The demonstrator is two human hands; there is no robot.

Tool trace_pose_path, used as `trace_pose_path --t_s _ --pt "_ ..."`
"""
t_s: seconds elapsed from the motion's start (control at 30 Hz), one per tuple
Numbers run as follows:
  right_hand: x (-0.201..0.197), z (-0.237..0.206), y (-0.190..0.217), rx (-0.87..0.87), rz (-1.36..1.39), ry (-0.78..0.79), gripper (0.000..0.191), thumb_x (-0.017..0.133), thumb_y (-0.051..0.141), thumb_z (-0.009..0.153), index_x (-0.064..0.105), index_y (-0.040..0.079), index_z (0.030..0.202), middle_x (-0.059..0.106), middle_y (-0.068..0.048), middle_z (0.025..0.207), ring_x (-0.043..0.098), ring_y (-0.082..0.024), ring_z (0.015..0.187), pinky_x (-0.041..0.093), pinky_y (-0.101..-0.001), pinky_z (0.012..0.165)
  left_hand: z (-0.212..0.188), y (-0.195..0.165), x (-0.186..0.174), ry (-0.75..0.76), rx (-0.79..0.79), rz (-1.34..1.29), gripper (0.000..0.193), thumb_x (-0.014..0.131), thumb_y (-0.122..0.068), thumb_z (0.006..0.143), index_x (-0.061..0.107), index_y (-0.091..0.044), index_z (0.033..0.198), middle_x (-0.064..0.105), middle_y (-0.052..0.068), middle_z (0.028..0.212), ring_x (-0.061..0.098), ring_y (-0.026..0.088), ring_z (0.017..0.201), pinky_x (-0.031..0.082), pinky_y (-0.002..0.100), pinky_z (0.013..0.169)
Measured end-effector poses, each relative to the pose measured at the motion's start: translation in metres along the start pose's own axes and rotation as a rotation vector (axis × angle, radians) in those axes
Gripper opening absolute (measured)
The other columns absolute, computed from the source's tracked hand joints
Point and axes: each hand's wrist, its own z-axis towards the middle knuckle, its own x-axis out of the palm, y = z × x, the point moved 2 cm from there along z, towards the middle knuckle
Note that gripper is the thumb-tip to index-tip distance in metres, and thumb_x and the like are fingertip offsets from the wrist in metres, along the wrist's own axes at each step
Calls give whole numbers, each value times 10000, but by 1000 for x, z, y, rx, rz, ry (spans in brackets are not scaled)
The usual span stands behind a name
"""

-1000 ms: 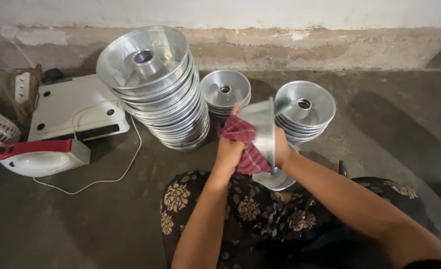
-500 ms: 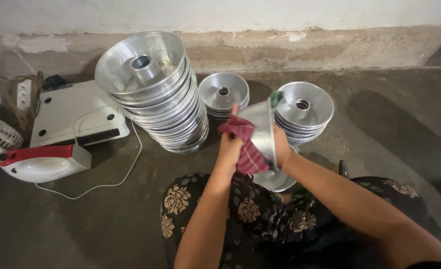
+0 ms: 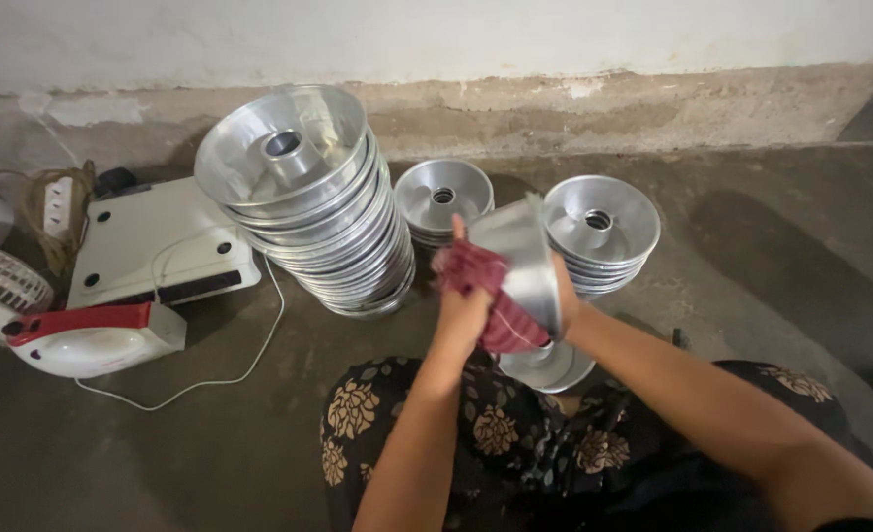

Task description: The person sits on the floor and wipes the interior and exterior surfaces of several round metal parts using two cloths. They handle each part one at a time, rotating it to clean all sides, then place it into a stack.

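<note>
- Aluminium ring mould [image 3: 523, 264]: held tilted on edge above the lap, between the two smaller stacks, well clear of the floor.
- Red cloth [image 3: 484, 292]: bunched against the mould's wall, pinched under the left hand [image 3: 464, 307]; grip pressed together on the cloth.
- Right hand [image 3: 565, 296]: mostly hidden behind the mould, cupping its far side; how its grip stands, I cannot tell.
- Handling note: wiping likely goes best with the mould braced firmly and turned bit by bit, the cloth following the wall and the centre tube.
- Tall stack of moulds [image 3: 323, 222]: leaning, just left of the hands.
- Small stacks [image 3: 443, 200], [image 3: 601, 232]: behind the hands.
- Single mould [image 3: 547, 366]: on the floor by the lap.
- Packages, labels, signs: none visible; white scale [image 3: 156, 246] and red-and-white appliance [image 3: 92, 338] lie at left.
</note>
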Motion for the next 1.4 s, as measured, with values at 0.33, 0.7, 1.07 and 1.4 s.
trace_pose_path --t_s 0.33,0.7,1.07,1.4 --pt "0 28 -2 476 570 462 427 679 104 947 584 22 1355 669 -157 1287 650 -271 1137 544 -378 997 -21 -6 5 212 318 165 955 758 64 845 337 -103 1685 622 -13 912 594 72 818 517 239 818" --pt "3 -13 30 -303 -481 -116 370 670 121 921 613 54 1280 680 -143 1239 658 -303 1096 551 -382 957 4 21 -11 24 -78 -206 911 695 -144 918 201 -157 1683 619 -54 886 537 41 696 462 228 614" --pt "9 2 24 117 91 232 429 630 178 956 642 111 1380 718 -75 1256 708 -201 1084 578 -341 953 -26 -31 8 319 346 184 997 788 45 781 373 -93 1677 662 -45 893 620 72 808 538 243 915" --pt "-91 47 26 -73 555 -839 478 642 251 951 613 90 1400 699 -64 1279 688 -191 1106 562 -351 955 10 40 -66 -128 -35 -545 689 623 -202 1008 357 -94 1634 625 16 980 613 120 812 558 317 768"
